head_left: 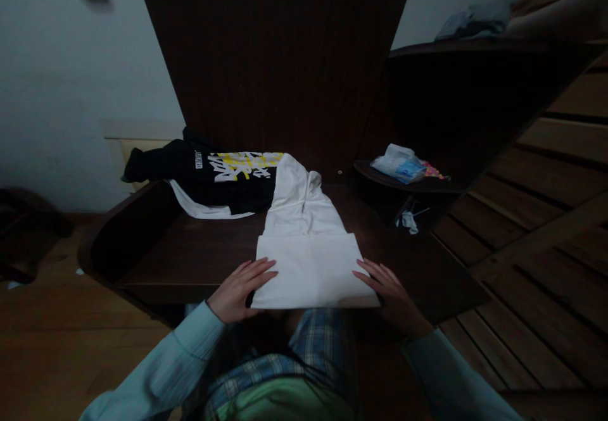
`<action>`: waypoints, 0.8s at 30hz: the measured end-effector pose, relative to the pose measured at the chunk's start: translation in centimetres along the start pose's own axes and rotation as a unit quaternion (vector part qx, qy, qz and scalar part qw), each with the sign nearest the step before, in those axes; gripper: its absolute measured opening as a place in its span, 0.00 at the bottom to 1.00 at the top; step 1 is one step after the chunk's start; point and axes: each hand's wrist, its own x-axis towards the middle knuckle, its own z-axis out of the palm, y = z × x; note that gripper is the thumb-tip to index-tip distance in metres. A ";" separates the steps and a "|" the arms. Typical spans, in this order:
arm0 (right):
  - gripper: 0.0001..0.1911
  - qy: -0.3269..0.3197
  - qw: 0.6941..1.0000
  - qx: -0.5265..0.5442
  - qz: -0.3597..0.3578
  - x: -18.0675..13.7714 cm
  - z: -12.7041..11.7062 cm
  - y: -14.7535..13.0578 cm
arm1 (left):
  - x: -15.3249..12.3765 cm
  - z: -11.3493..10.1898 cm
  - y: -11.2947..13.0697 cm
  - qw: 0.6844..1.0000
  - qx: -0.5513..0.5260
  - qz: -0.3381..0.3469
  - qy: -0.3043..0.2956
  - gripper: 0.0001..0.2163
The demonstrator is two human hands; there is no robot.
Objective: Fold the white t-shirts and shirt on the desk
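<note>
A white garment (306,209) lies lengthwise on the dark wooden desk, its near end folded over into a smooth flat panel. My left hand (240,288) holds the left edge of that panel, fingers on top and thumb low at the near corner. At the right edge, my right hand (387,291) grips the cloth with its fingers on top; its thumb is hidden. The far part of the white garment is wrinkled and touches a black garment (251,190) with white and yellow lettering.
The dark desk (190,250) has a raised curved side at left and a tall back panel. A small shelf (427,183) at right bears a plastic packet (399,164). Crumpled white paper (407,221) lies below it. Wooden slats (536,218) stand at far right.
</note>
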 end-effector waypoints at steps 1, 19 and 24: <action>0.29 -0.002 1.000 -0.008 0.003 -0.1 0.3 0.1 | 0.0 0.1 -0.1 1.000 0.009 -0.005 -0.014 0.32; 0.18 -0.118 0.968 0.216 0.048 -1.1 -6.3 -0.9 | -1.1 -4.1 4.0 0.976 -0.210 0.045 -0.048 0.17; 0.17 -0.114 0.936 0.312 0.120 2.1 -9.7 -0.5 | 0.3 -6.4 3.8 0.964 -0.266 -0.005 0.018 0.20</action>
